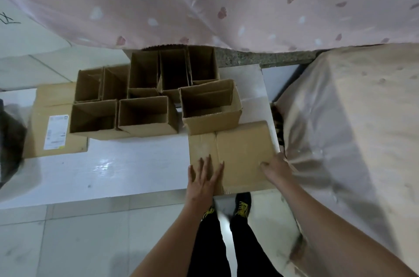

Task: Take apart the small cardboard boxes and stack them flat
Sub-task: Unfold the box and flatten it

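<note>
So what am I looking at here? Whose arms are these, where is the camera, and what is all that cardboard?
There is no robot here. The camera sits on a person's head and looks down, so the two bare arms, and the legs and shoes at the bottom, are that person's own.

Both hands rest on a flattened cardboard box lying on a white board on the floor. The left hand lies flat on it with straight, spread fingers. The right hand touches its right edge, though how its fingers lie is hard to tell.

Behind it stands a cluster of small open boxes, not yet taken apart. A larger flat carton with a white label lies to the left. Patterned pink cloth hangs above.
</note>
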### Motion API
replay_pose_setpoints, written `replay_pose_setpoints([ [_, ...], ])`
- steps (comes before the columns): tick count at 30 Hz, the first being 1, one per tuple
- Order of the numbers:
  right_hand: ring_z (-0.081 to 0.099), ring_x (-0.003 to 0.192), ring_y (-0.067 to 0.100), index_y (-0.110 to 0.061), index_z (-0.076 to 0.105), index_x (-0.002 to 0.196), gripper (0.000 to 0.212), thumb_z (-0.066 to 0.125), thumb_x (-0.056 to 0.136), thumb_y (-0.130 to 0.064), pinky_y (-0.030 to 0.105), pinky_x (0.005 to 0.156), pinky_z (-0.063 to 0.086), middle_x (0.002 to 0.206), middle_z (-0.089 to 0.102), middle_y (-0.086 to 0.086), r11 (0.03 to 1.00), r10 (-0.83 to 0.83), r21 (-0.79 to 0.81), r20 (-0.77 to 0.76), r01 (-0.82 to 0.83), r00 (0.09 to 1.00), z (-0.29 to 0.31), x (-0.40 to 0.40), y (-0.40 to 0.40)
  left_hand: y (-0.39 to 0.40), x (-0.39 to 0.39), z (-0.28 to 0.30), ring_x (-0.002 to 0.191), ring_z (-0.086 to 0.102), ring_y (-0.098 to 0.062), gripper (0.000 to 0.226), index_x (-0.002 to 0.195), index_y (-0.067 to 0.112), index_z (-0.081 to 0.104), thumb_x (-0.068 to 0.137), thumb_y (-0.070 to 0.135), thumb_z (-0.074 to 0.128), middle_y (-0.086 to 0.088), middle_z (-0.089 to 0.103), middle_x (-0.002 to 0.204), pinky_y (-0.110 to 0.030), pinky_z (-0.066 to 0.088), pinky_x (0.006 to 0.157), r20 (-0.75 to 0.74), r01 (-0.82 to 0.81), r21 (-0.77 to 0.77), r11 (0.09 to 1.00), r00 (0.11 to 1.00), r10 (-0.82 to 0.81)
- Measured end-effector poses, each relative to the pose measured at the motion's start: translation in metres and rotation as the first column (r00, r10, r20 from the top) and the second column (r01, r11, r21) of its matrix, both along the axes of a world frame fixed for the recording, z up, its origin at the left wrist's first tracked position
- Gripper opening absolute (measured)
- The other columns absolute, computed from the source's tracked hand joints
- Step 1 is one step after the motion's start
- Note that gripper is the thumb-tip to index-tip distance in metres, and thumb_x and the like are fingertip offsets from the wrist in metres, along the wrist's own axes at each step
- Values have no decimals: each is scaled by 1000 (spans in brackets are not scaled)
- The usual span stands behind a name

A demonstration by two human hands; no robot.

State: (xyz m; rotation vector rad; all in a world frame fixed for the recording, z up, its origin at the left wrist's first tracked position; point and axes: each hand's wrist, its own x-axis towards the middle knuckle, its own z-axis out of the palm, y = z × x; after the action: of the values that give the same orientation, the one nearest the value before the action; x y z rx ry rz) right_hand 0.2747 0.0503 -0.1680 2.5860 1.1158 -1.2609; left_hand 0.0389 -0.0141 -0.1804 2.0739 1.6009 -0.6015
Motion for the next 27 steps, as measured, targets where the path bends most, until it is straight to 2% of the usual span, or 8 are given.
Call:
replay_pose_setpoints([
  [4,43,128,41,1,23,146,75,59,95,-39,44,99,42,140,42,28,998,68,2,184,-70,981,-14,-8,-10,2,3,-26,145,-33,-38,122,148,37,-35,85,45,69,-13,-44,154,-63,-8,119,27,-40,-14,999,999,41],
  [6,38,129,44,0,24,147,79,63,92,-40,46,103,38,142,36,30,980,164,64,284,-190,945,-14,-14,-17,1,8,-34,147,-29,-39,119,151,37,-29,81,64,62,-13,-39,157,-66,-9,117,60,-82,-3,997,995,82],
  [9,24,142,42,-8,27,152,82,66,89,-43,48,118,23,152,26,25,826,433,218,346,-520,832,-21,-22,-19,1,22,-39,148,-25,-39,106,154,38,-22,80,81,40,-12,-34,159,-65,-17,114,111,-158,44,986,982,153],
  [11,2,151,34,-20,11,158,84,52,93,-55,46,124,6,163,2,19,689,629,177,337,-703,701,-32,-27,-12,7,33,-40,147,-28,-38,96,156,39,-17,82,87,22,-11,-32,160,-62,-25,112,147,-223,67,973,966,211],
  [13,-13,152,30,-31,-8,158,85,37,94,-65,48,123,-4,164,-17,13,651,690,104,330,-752,644,-44,-33,-7,17,42,-42,148,-24,-36,82,158,38,-11,90,80,13,-11,-25,162,-61,-21,115,155,-262,112,958,957,244],
  [15,-14,151,33,-35,-13,156,86,31,92,-71,53,121,-5,164,-19,12,667,671,99,350,-738,653,-53,-38,-8,27,47,-47,150,-22,-35,69,158,35,-11,100,63,14,-11,-22,164,-60,-8,120,161,-286,164,944,952,260],
  [21,4,152,35,-43,3,157,73,24,93,-73,58,120,10,166,0,15,632,590,231,477,-740,652,-71,-25,-14,47,54,-70,152,-17,-33,62,160,31,-5,104,47,15,-6,-16,167,-58,-1,122,248,-360,257,897,922,298],
  [27,1,152,36,-43,7,156,71,23,93,-73,55,121,11,164,-2,22,611,573,265,501,-745,648,-86,-19,-13,43,52,-88,154,-7,-34,64,161,29,4,104,49,25,-8,-6,168,-58,3,122,258,-352,345,870,927,272],
])
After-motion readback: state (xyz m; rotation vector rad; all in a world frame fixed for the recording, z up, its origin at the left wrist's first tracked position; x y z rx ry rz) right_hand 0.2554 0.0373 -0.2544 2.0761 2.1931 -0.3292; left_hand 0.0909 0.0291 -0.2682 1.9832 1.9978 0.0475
